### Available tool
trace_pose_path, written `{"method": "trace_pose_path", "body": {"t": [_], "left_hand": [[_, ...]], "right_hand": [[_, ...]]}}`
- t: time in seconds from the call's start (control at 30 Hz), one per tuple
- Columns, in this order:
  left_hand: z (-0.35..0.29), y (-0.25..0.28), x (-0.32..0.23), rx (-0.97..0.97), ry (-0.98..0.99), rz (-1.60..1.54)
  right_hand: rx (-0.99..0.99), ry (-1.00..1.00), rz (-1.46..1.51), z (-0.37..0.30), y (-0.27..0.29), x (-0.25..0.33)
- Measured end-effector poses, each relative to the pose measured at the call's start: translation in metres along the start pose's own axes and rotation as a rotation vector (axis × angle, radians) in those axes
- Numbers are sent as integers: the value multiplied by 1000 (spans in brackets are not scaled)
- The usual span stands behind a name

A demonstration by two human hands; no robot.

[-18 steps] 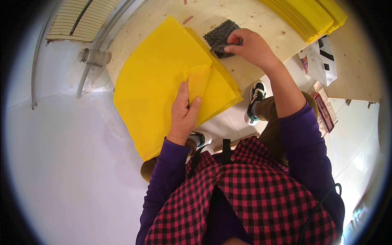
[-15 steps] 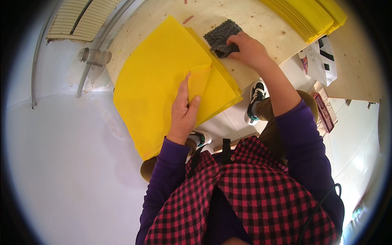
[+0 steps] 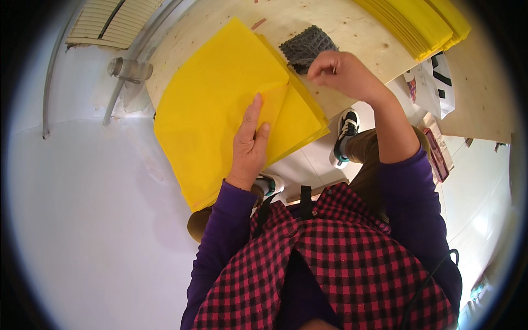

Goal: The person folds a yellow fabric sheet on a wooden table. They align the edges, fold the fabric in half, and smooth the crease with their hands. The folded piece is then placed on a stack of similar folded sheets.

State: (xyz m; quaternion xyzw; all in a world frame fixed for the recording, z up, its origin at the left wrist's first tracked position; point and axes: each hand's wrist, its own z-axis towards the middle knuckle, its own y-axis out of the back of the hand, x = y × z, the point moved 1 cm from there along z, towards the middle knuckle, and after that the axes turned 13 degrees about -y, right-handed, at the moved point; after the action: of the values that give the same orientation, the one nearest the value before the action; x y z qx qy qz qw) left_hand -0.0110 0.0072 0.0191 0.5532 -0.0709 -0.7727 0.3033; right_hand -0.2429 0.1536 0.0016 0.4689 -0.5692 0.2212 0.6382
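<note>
the left hand [image 3: 250, 146] is lying on the stack of yellow sheets [image 3: 209, 104], its fingers stretching out nearly straight and its thumb standing apart, clamping nothing. the stack is resting across the bench [image 3: 363, 33], its near end reaching past the edge towards the person's lap, and a crease is running across the top sheet beside the fingertips. the right hand [image 3: 341, 74] is hovering over the bench edge with its fingers curling in; i cannot tell whether anything is sitting between them. just beside it, the crumpled grey cloth [image 3: 305, 47] is lying on the bench, right of the stack. farther right, more yellow sheets [image 3: 410, 27] are lying at the bench edge.
</note>
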Motion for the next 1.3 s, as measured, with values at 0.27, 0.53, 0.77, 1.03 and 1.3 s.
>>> {"method": "trace_pose_path", "body": {"t": [0.27, 0.53, 0.77, 1.03, 1.3], "left_hand": [[0, 0, 1, 0, -5, 6], [2, 1, 2, 19, -23, 18], [3, 1, -2, 37, -1, 11], [2, 0, 2, 31, 35, -34], [1, 1, 0, 25, 28, -5]], "right_hand": [[309, -60, -147, -15, -25, 24], [299, -94, -91, -13, -28, 27], [241, 38, -61, -14, -29, 33], [207, 90, -81, -14, -29, 44], [179, 106, -5, -16, -34, 47]]}}
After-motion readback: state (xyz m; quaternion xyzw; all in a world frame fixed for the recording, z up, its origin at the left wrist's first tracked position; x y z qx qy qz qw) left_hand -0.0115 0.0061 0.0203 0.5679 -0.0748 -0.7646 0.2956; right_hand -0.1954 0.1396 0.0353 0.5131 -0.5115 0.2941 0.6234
